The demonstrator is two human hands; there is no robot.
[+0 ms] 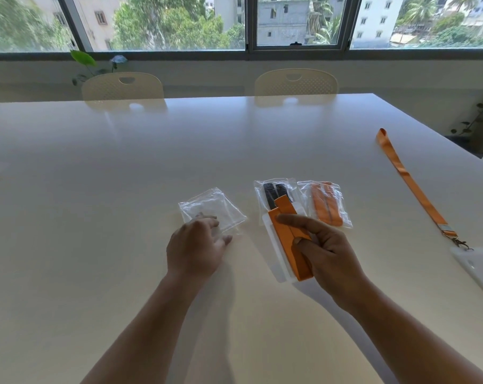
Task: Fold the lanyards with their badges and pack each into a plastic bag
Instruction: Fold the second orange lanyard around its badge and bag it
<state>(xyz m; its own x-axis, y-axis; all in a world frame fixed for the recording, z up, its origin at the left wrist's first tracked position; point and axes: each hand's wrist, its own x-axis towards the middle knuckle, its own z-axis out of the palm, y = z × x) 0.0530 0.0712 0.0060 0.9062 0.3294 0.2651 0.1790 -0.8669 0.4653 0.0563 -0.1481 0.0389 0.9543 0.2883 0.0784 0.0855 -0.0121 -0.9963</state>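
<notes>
R hand (326,250) pinches the folded orange lanyard (287,234) w/ clear badge (276,261), thumb on top, near-centre. L hand (193,250), fingers loosely spread, rests on the empty bag (212,209) just left. Bundle's prob. light and springy, so keep the pinch mid-fold. Bag's thin and slippery, so grab its mouth edge.

The right hand (329,253) is pinching a folded orange lanyard (286,234) against its clear badge (275,250). An empty plastic bag (215,206) is lying left of a black-lanyard bag (273,191) and an orange-lanyard bag (324,205); an unfolded lanyard (409,181) is stretching along the right.
</notes>
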